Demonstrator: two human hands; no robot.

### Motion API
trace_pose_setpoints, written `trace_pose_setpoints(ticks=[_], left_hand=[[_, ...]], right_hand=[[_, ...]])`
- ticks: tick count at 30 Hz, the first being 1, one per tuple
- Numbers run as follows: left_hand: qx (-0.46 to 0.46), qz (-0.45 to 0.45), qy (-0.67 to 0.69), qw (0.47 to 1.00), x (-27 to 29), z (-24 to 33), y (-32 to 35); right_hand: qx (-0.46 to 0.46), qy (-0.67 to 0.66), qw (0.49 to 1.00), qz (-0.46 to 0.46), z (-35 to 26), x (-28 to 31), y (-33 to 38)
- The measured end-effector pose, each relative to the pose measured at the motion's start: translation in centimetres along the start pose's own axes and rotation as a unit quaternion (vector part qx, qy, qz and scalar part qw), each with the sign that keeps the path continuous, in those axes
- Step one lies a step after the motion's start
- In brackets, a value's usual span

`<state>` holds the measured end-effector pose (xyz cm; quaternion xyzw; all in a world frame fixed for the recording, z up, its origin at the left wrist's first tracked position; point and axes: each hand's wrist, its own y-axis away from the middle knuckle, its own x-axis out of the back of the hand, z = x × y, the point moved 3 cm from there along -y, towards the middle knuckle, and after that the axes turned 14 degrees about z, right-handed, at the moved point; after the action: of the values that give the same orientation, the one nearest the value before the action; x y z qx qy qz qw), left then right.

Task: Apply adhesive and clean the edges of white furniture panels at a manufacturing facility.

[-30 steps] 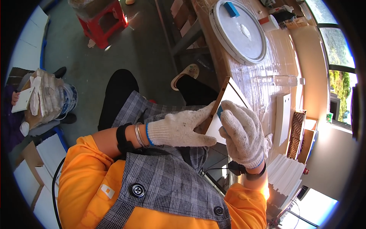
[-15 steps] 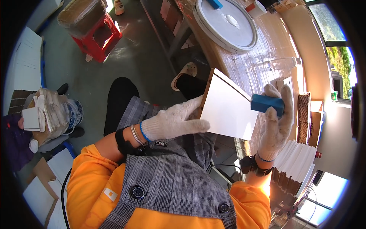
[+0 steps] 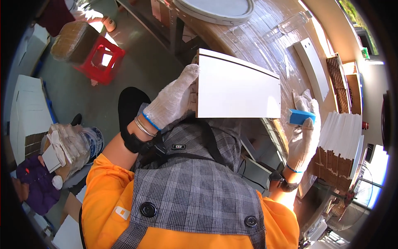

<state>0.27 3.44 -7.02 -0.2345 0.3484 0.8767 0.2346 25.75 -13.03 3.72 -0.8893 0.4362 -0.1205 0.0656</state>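
A white board (image 3: 238,87) is held by its left edge in the gloved left hand (image 3: 171,101), in front of the lap and next to the bench (image 3: 244,45). The edge is gripped near its upper corner by the left fingers, which are partly hidden by the board, so how they are spread behind it cannot be told. A blue block (image 3: 302,117) is pinched between the thumb and fingers of the gloved right hand (image 3: 304,141), apart from the board's right edge. On the bench, a narrow white panel (image 3: 311,68) is laid flat beyond the right hand, and a round lid (image 3: 217,7) is seen at the top. White boards are stacked in a pile (image 3: 338,135) to the right of the right hand. A red stool (image 3: 97,76) is topped by a wrapped bundle (image 3: 74,40) on the floor at the left.
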Motion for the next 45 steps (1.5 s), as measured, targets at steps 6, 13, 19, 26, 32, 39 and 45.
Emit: trace_pose_setpoints(ticks=[6,13,19,26,32,39,45], left_hand=[[-0.001,0.01,0.021,1.0,-0.9,-1.0,-0.9],[0.028,0.056,-0.045,0.997,0.7,-3.2,-1.8],[0.027,0.057,-0.038,0.997,1.4,-4.2,-2.2],[0.005,0.029,-0.02,0.999,0.4,-3.0,-1.1],[-0.188,0.085,-0.311,0.928,-1.9,1.0,1.4],[-0.653,-0.054,-0.602,0.456,-3.1,1.9,2.4],[-0.616,0.124,-0.593,0.504,-0.5,0.7,1.3]], right_hand=[[0.027,-0.02,0.995,0.095,2.8,5.2,-0.3],[-0.053,-0.069,0.989,0.124,4.8,7.3,1.2],[0.043,0.095,0.988,0.114,6.5,8.4,0.6],[0.031,0.214,0.97,0.111,6.7,8.1,0.0],[-0.146,-0.166,0.961,0.166,5.1,7.6,-1.2],[-0.015,-0.192,0.98,0.054,4.0,6.7,-1.2],[-0.053,-0.111,0.986,0.112,4.2,5.8,-0.2]])
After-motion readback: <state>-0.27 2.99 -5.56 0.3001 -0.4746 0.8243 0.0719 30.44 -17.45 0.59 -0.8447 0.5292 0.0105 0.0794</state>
